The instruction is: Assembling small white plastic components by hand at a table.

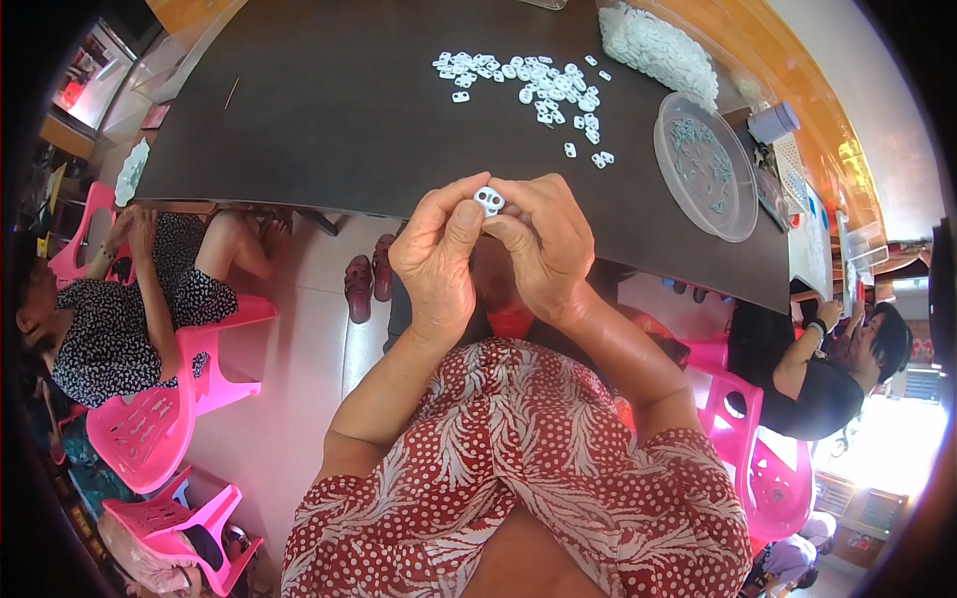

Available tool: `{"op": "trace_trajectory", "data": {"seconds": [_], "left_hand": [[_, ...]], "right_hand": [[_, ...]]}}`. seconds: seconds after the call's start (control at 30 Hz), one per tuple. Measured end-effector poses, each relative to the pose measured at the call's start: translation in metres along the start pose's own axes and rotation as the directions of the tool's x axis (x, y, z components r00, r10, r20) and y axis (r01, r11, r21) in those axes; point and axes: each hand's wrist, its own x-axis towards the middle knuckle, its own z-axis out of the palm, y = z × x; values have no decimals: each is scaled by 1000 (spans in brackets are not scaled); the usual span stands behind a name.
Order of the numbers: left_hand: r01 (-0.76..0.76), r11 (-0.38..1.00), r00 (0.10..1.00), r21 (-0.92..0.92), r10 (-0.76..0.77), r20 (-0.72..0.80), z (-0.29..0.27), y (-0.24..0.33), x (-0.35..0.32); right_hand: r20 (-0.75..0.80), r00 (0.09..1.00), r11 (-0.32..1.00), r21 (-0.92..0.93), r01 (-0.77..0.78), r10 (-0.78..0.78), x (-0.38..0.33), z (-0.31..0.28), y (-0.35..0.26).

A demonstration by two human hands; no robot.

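Between my two hands, just above the near edge of the table, is a small white plastic two-hole cord lock (488,197). My left hand (439,254) pinches it from the left with thumb and fingers. From the other side, my right hand (546,234) closes on it with thumb and index finger. Its two dark holes face up; the fingers hide its edges. Farther off on the table lies a loose spread of similar white two-hole pieces (543,85). To the right stands a round clear tray (738,204) with small grey-green pieces (703,149) too fine to make out.
The dark table (319,110) reaches away from me. A clear bag of white pieces (658,50) lies at the far right, near a lidded grey cup (773,122). One person (120,329) sits at left on a pink chair (150,429), another (817,369) at right.
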Motion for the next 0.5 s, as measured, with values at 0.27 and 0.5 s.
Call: {"op": "trace_trajectory", "data": {"seconds": [0.27,0.5], "left_hand": [[-116,990,992,84,119,-35,3,-4,-8],[-140,984,989,114,145,-37,0,-6,-8]], "right_hand": [[-94,995,1000,21,-21,23,-4,13,-8],[-87,996,999,-3,34,-34,-4,14,-6]]}}
